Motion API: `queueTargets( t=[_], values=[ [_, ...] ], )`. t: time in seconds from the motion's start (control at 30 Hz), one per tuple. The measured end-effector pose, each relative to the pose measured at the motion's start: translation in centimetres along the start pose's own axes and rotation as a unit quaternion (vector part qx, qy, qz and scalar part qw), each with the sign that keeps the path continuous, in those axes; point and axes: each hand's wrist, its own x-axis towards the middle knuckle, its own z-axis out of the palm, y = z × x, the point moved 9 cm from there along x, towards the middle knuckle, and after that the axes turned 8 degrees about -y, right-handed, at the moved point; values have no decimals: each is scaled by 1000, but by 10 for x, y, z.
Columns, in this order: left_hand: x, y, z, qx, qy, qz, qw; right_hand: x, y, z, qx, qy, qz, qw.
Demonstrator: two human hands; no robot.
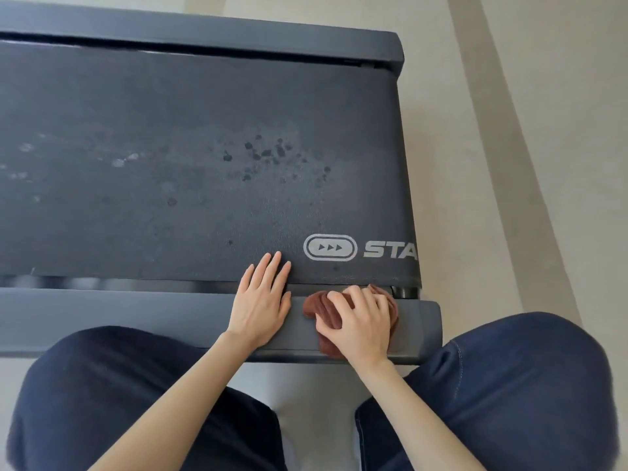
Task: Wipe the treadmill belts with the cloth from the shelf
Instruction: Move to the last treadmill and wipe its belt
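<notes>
The dark treadmill belt (170,147) fills the upper part of the view, with dark wet spots near its middle and pale smudges at the left. A white arrow logo and letters are printed near its right end. A bunched brown cloth (321,309) lies on the grey side rail (102,314) closest to me, at the belt's edge. My right hand (362,321) presses down on the cloth with fingers curled into it. My left hand (260,304) rests flat beside it, palm on the rail and fingertips on the belt, holding nothing.
The far side rail (238,32) runs along the top. My knees in dark jeans (509,385) are spread at the bottom, either side of my arms. Pale floor (509,164) with a darker stripe lies to the right of the treadmill's end.
</notes>
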Motion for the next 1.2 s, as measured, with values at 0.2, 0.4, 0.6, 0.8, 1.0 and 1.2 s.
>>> queueTargets(
  t=[0.2, 0.4, 0.6, 0.8, 1.0, 1.2],
  values=[
    [15, -13, 1, -7, 13, 0, 1000, 101, 45, 19, -43, 5, 37, 998],
    [77, -21, -16, -50, 49, -45, 997, 143, 59, 32, -36, -15, 75, 996],
    [88, -24, -16, -66, 76, -43, 994, 88, 42, 27, -19, 13, 64, 998],
    [91, -27, -17, -76, 82, -46, 993, 154, 41, 37, -14, 40, 54, 998],
    [90, -27, -21, -88, 96, -44, 991, 286, 51, 55, -26, 46, 75, 996],
    [90, -25, -23, -87, 83, -43, 992, 244, 62, 43, -12, 22, 55, 998]
  ],
)
